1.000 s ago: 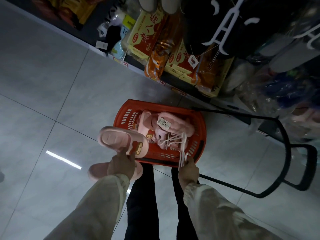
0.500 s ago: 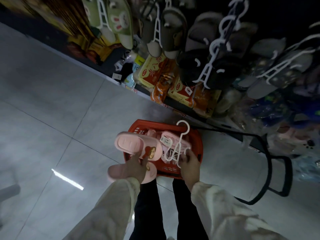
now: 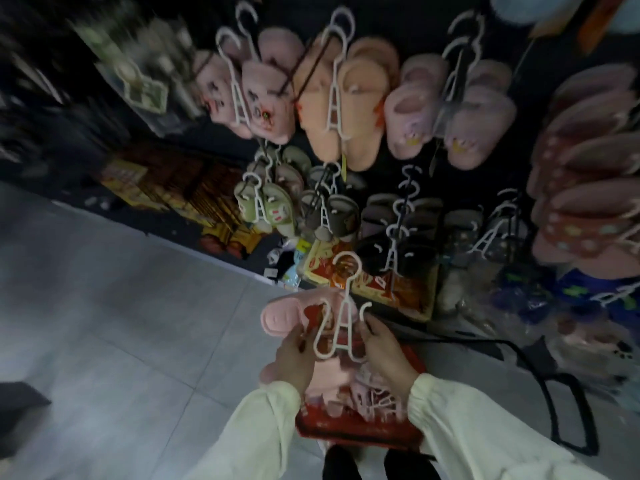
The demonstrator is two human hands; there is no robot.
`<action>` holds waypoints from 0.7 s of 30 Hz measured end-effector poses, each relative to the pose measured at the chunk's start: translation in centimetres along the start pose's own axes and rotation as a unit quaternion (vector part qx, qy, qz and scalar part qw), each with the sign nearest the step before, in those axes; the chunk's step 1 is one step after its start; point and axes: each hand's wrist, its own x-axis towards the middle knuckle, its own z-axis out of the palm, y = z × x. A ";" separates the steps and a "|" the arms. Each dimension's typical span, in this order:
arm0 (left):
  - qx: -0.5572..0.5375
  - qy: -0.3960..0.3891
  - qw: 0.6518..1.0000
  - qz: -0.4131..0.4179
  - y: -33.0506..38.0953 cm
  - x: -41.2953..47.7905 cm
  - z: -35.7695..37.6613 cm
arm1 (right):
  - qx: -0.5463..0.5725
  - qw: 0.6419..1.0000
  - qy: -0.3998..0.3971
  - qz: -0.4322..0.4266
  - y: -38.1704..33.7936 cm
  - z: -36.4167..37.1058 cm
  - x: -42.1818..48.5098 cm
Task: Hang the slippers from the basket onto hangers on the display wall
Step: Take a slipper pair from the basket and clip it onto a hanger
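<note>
Gripping a pink slipper pair (image 3: 281, 317) with curled fingers, the left hand (image 3: 294, 358) sits beside the right hand (image 3: 384, 348), which pinches a white hanger (image 3: 346, 296); both are above the red basket (image 3: 346, 436) on the floor, below the display wall (image 3: 408, 26)

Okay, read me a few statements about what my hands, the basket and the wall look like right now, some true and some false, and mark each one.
1. The right hand holds a white hanger. True.
2. The left hand is empty. False: its fingers grip pink slippers.
3. The red basket is empty. False: other slippers lie in it.
4. The display wall carries hung pairs of slippers on white hangers. True.
</note>
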 end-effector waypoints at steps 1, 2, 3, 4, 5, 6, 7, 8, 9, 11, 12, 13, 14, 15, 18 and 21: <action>-0.025 0.006 1.000 0.018 1.3 -0.9 -0.7 | 0.012 1.000 0.000 0.002 -1.0 0.0 -0.4; -0.051 0.013 0.998 0.044 2.2 -1.8 -1.5 | 0.028 1.000 -0.009 0.005 -2.1 -0.1 -1.2; -0.074 0.016 0.995 0.061 3.1 -2.9 -2.3 | 0.041 0.999 -0.020 0.007 -3.1 -0.3 -1.9; -0.092 0.013 0.992 0.081 3.9 -3.8 -3.1 | 0.044 0.999 -0.032 0.003 -4.2 -0.5 -2.7; -0.097 0.015 0.990 0.098 4.5 -4.3 -3.8 | 0.053 0.998 -0.038 -0.004 -5.1 -0.6 -3.4; -0.093 0.016 0.989 0.117 5.0 -4.5 -4.5 | 0.070 0.997 -0.040 -0.016 -5.9 -0.9 -3.9; -0.090 0.017 0.988 0.127 5.4 -4.7 -5.0 | 0.102 0.993 -0.047 -0.021 -6.6 -1.0 -4.4; -0.092 0.012 0.986 0.136 6.0 -5.0 -5.6 | 0.144 0.988 -0.054 -0.022 -7.3 -1.2 -5.1; -0.100 0.005 0.984 0.147 6.7 -5.5 -6.1 | 0.193 0.979 -0.065 -0.019 -8.1 -1.4 -5.9; -0.126 -0.012 0.975 0.181 8.2 -6.7 -7.0 | 0.261 0.961 -0.086 -0.015 -9.4 -1.7 -7.0; -0.138 -0.021 0.970 0.201 8.9 -7.3 -7.3 | 0.278 0.956 -0.091 -0.019 -9.9 -1.9 -7.3; -0.148 -0.028 0.964 0.218 9.5 -7.8 -7.5 | 0.288 0.952 -0.096 -0.029 -10.5 -2.2 -7.7; -0.158 -0.033 0.960 0.228 10.1 -8.2 -7.7 | 0.291 0.951 -0.099 -0.040 -11.1 -2.4 -8.0; -0.170 -0.037 0.956 0.238 10.7 -8.5 -7.9 | 0.294 0.949 -0.101 -0.054 -11.7 -2.6 -8.4; -0.191 -0.046 0.946 0.258 12.3 -8.9 -8.3 | 0.284 0.950 -0.094 -0.088 -13.8 -3.4 -9.4; -0.150 -0.059 0.933 0.322 13.9 -9.1 -8.7 | 0.253 0.958 -0.066 -0.121 -15.8 -4.4 -10.0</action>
